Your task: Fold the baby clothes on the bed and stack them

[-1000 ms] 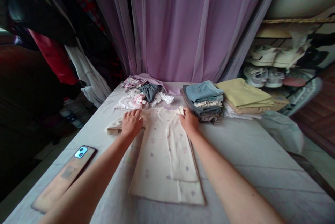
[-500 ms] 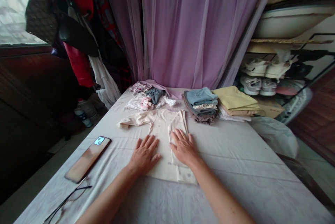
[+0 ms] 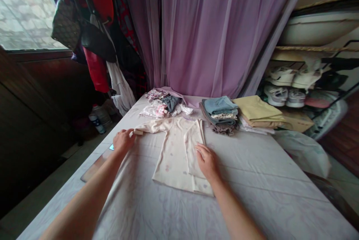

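A small cream shirt (image 3: 176,157) with faint printed spots lies spread on the cloth-covered table (image 3: 252,187). Its left-hand sleeve stretches out sideways, while the right-hand sleeve is folded in over the body. My left hand (image 3: 123,140) is closed at the end of the outstretched sleeve, pinching the cuff. On the shirt's right edge rests my right hand (image 3: 206,159), fingers extended and slightly bent over the folded sleeve. A phone (image 3: 97,165) lies under the line of my left forearm, which partly hides it.
Crumpled small clothes (image 3: 165,105) lie at the far left of the table. Beside them are a folded stack of blue and grey clothes (image 3: 220,112) and a yellow folded cloth (image 3: 258,109). A purple curtain (image 3: 202,34) hangs behind; a shoe rack holds sneakers (image 3: 276,96) at right.
My left hand has moved from the middle of the shirt to the sleeve cuff and closed on it. My right hand has shifted slightly toward the shirt's right edge. The view has turned slightly left.
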